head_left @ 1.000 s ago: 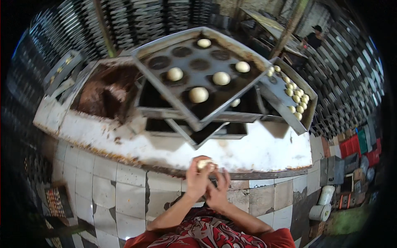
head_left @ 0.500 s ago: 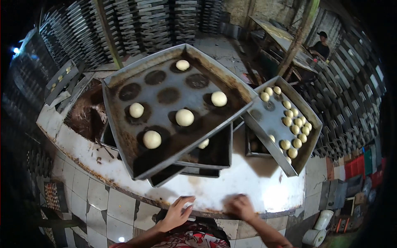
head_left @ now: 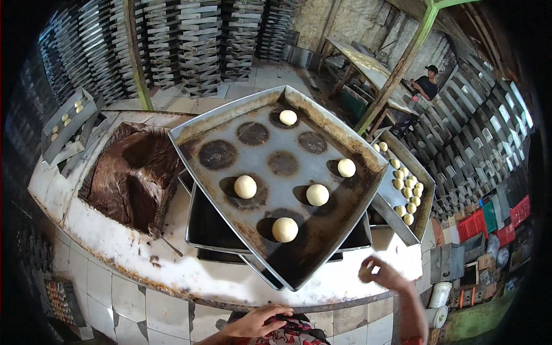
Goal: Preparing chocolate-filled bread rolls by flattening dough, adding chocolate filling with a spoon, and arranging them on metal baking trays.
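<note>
My left hand is low in front of my body at the counter's near edge, fingers extended with nothing in them. My right hand is raised over the counter's right part, its fingers curled; whether anything is inside them I cannot make out. Beyond both hands a large dark-stained metal tray rests atop stacked trays, with several pale dough balls on it. Just beyond my right hand, at the right, another metal tray holds several smaller dough balls.
The white counter has a brown, chocolate-like mass at left and small trays behind it. Tall stacked metal trays line the back. A seated person is by a table. Crates and buckets stand at right.
A second ago my hands were together around pale dough; they have separated, the left now low and empty, the right moved out to the right. My view has shifted too.
</note>
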The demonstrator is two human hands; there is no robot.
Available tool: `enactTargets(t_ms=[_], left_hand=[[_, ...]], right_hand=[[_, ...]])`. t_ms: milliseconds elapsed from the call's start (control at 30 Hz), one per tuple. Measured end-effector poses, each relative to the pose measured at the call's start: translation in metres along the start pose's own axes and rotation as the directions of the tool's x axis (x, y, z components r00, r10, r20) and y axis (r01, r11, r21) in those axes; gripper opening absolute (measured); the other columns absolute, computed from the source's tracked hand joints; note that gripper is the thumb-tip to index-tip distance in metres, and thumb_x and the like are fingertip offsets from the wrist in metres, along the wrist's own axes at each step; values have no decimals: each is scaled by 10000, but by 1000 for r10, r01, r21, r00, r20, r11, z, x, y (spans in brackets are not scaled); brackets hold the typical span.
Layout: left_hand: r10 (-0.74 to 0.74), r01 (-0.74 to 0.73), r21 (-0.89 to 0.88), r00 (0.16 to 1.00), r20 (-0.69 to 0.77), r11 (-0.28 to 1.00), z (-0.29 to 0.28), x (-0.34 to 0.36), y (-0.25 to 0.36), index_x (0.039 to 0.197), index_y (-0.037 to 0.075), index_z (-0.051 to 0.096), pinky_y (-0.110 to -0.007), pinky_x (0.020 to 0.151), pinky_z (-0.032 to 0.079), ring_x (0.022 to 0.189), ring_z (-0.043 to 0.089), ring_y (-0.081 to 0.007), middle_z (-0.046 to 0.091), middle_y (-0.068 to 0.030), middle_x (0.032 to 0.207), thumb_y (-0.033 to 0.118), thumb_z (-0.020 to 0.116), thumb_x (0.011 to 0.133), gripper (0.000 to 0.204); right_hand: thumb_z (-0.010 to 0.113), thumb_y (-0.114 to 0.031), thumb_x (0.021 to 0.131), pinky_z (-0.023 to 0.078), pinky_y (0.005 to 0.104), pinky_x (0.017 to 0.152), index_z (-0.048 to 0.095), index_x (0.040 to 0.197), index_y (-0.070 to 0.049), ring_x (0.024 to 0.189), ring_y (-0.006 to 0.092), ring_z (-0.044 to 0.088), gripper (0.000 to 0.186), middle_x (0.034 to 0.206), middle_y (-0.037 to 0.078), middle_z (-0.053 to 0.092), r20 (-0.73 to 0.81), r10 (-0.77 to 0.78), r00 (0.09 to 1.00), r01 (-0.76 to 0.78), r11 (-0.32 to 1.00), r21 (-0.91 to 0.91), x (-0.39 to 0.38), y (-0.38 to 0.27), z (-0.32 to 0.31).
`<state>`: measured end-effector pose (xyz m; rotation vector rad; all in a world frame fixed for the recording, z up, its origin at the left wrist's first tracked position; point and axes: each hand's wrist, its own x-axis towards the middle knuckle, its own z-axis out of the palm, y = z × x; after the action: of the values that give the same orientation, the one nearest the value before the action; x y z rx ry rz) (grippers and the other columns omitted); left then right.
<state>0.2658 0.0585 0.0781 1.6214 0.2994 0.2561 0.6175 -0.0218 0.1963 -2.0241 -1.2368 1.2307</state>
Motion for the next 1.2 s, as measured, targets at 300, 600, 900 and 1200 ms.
enactTargets(t_ms=[300, 600, 900, 1200], left_hand=[[192, -195, -133, 981, -35, 972, 21, 29, 17, 1160, 74, 574, -354, 814, 487, 996, 565, -278, 560, -119, 1085, 48, 627, 846, 319], [-315, 136, -478, 895, -316, 868, 80, 45, 27, 1093, 2, 587, -324, 850, 456, 961, 573, -228, 602, -126, 1059, 209, 564, 905, 280], [-163, -42, -447, 897, -410, 893, 158, 84, 24, 1194, -20, 500, -319, 870, 461, 998, 560, -197, 570, -120, 1127, 116, 482, 935, 293], [-1, -454, -702, 839, -544, 548, 176, 60, 28, 1379, 1, 304, -332, 1031, 339, 1245, 421, -197, 415, -127, 1366, 269, 463, 960, 522]], right_hand=[[708, -350, 750, 475, 425, 768, 561, 1010, -27, 986, 322, 575, 441, 1019, 180, 583, 153, -458, 876, 420, 566, -709, 242, -218, -8], [656, -235, 806, 488, 375, 644, 619, 865, -4, 726, 326, 634, 242, 770, 160, 645, -623, -634, 459, 236, 763, -602, 149, -60, -194], [562, -97, 741, 452, 434, 771, 576, 983, 4, 866, 362, 580, 263, 891, 202, 597, -39, -147, 988, 61, 619, -783, 154, 185, -267], [608, 21, 732, 454, 260, 575, 569, 790, -46, 650, 130, 564, 97, 654, 31, 550, -147, -686, 713, 636, 721, -275, -35, 61, 8]])
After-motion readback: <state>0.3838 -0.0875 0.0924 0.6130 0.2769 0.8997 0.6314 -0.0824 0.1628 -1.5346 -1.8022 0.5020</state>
